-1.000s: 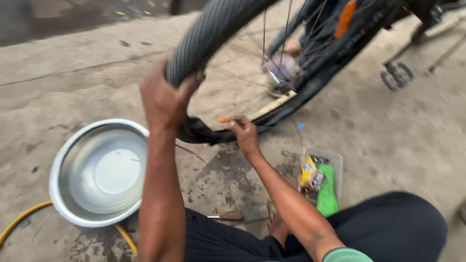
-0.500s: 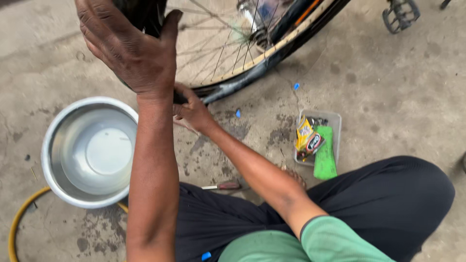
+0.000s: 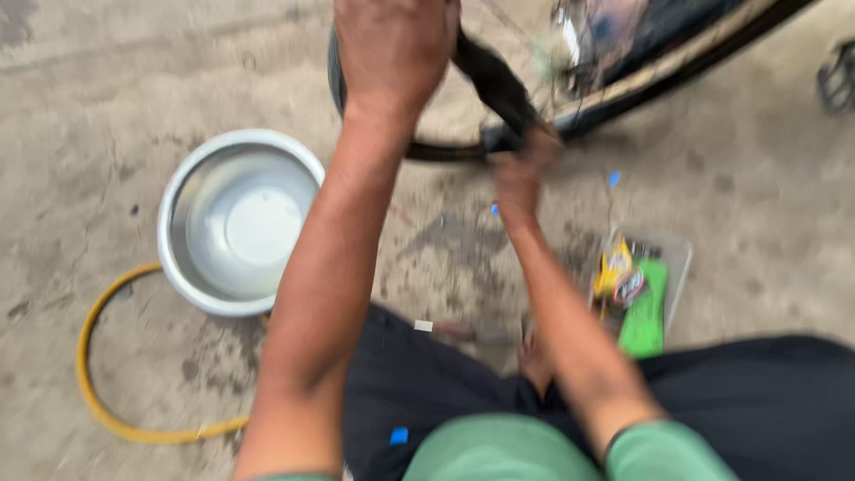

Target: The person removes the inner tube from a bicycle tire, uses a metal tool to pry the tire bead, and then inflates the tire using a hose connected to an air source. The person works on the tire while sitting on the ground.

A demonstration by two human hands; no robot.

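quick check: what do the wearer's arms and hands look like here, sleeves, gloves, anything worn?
Both hands are bare: no gloves, and no watch or rings that show, though the frame is motion-blurred. The left hand and right hand lead to forearms bare to above the elbow. A short green sleeve ends the right arm; a sliver of green shows at the left arm's bottom edge. Dark trousers below.

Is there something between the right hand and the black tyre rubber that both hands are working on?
No. The right hand is already on the black tyre rubber at the wheel rim, and the left hand grips it higher; nothing visible lies between, though blur hides the fingers.
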